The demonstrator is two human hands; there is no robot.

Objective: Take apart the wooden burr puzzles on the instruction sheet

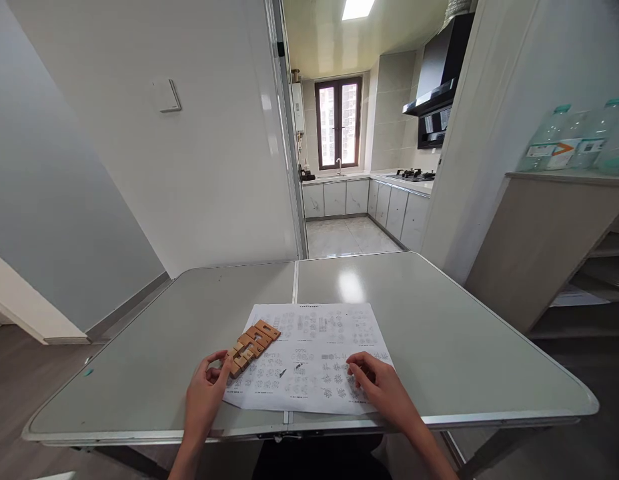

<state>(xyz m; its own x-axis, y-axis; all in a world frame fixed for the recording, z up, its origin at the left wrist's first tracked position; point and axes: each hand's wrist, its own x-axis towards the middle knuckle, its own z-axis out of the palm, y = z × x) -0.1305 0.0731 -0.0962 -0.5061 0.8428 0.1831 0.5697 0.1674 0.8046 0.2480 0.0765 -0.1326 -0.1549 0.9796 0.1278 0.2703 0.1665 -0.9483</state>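
A row of flat wooden puzzle pieces (257,341), with cut-outs and small dark marks, lies slantwise on the left part of a printed paper sheet (314,387). My left hand (207,393) is at the near end of this row, its thumb and fingertips closed against the lowest piece. Over the sheet's right side, my right hand (382,387) has its fingers curled together. Something small and brownish shows under those fingers, mostly hidden, and its kind is unclear. Rows of small line diagrams cover the sheet, along with a few dark marks near its middle.
The grey-green folding table (439,340) has a metal rim and a centre seam. A small green scrap (88,372) lies near its left edge. Plastic bottles (547,143) stand on a cabinet (554,220) at the right. Beyond a doorway is a kitchen counter (334,197).
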